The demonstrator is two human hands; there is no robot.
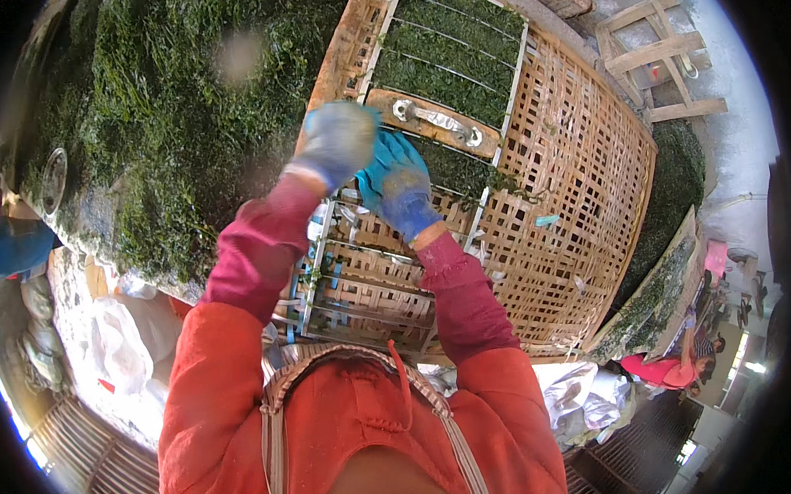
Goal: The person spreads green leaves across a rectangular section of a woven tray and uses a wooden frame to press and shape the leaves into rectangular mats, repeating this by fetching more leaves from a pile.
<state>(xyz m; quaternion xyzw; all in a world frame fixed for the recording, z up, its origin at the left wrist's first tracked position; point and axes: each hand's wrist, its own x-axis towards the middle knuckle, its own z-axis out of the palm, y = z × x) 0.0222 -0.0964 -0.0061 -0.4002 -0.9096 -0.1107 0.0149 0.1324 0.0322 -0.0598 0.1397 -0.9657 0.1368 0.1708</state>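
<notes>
My left hand (pixel 335 144), in a grey-blue glove, is smeared by motion beside the left rail of a slatted frame. Close to its right, my right hand (pixel 400 188), in a teal and blue glove, reaches over the frame (pixel 512 90) with fingers stretched out. Dark green seaweed (pixel 446 62) fills the frame's far compartments, while the near ones show mostly bare slats with scraps. Across the frame, just beyond my right fingers, lies a wooden board (pixel 488 146) with a metal handle (pixel 439 120). What lies under my palms is hidden.
A large heap of wet seaweed (pixel 208 114) covers the surface on the left. Woven bamboo matting (pixel 568 189) carries the frame. A wooden stand (pixel 659 59) is at the far right. White plastic bags (pixel 124 343) lie near left. Another person (pixel 665 371) is at right.
</notes>
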